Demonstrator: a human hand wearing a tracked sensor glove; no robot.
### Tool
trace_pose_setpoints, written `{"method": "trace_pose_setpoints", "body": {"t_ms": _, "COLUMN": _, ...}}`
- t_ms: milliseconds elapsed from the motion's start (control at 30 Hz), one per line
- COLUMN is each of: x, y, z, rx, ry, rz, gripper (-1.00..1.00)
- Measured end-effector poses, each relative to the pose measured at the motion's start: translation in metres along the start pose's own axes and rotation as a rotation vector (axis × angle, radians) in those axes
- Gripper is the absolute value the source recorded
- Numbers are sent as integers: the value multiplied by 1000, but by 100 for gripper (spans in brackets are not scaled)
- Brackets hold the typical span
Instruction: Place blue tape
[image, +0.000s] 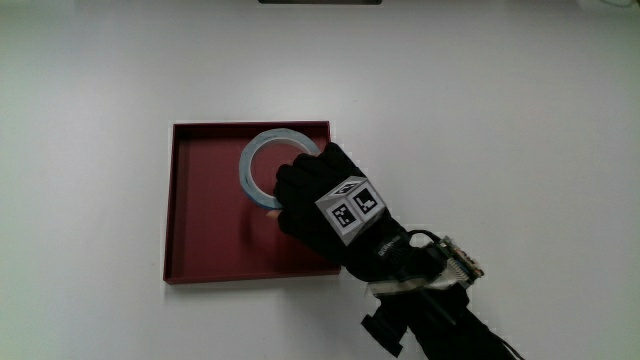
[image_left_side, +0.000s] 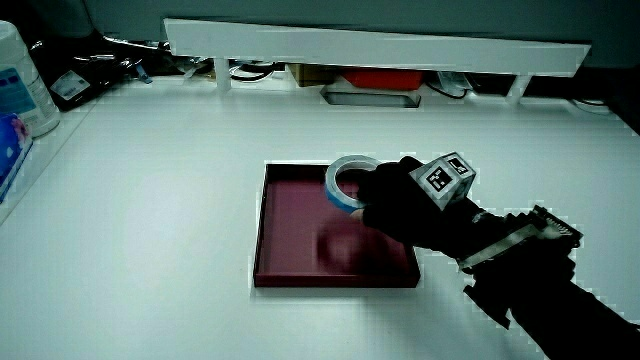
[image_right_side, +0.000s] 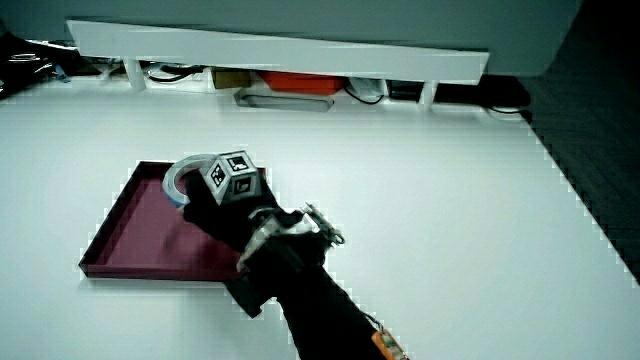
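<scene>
**Around the white table**

A dark red square tray (image: 200, 230) lay flat on the white table (image: 520, 150), well in from its edges, its low rim raised around a flat floor. A low white partition (image_left_side: 380, 48) ran along the table's edge farthest from the person, standing on short legs. Under it, in both side views, sat a red flat object (image_right_side: 300, 82) and some dark cables (image_left_side: 250, 70). In a side view, a white container with a blue label (image_left_side: 25, 85) stood at a table corner near the partition.
</scene>
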Motion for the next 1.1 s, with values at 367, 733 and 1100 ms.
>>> {"method": "trace_pose_setpoints", "body": {"t_ms": 367, "x": 6, "y": 15, "z": -45, "rx": -86, "ry": 6, "rz": -56, "gripper": 0}}
{"method": "trace_pose_setpoints", "body": {"t_ms": 733, "x": 11, "y": 16, "z": -69, "rx": -134, "ry": -23, "rz": -88, "gripper": 0}}
{"method": "trace_pose_setpoints", "body": {"t_ms": 1100, "x": 11, "y": 13, "z": -71, "rx": -178, "ry": -20, "rz": -104, "gripper": -30}}
